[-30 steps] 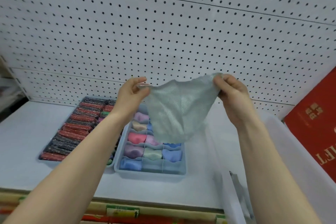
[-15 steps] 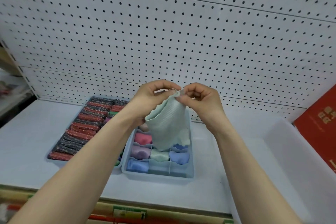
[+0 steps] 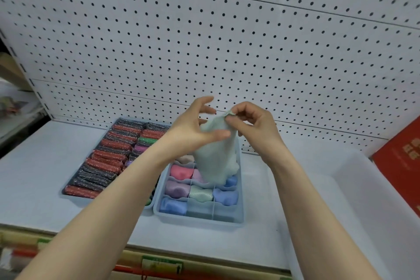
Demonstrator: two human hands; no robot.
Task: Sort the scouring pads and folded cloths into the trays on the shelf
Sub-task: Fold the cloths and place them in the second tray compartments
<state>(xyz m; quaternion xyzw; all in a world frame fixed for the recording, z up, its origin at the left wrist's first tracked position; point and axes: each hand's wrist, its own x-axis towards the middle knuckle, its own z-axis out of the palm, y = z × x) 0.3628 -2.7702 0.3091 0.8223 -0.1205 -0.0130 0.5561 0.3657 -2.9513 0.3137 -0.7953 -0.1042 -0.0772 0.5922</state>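
Mint cloth (image 3: pixel 217 161) hangs limp and light, pinched by right hand (image 3: pixel 252 125) at twelve o'clock corner; left hand (image 3: pixel 193 129) spread loose

Both hands are raised in front of the white pegboard (image 3: pixel 250 36). The right hand (image 3: pixel 254 125) pinches the top corner of a pale green cloth (image 3: pixel 216 157), which hangs down over the divided tray (image 3: pixel 200 219). The left hand (image 3: pixel 193 129) has its fingers (image 3: pixel 204 101) spread and its thumb lies against the cloth. The tray of scouring pads (image 3: pixel 106 159) stands just beside, on the shelf (image 3: pixel 34 177).
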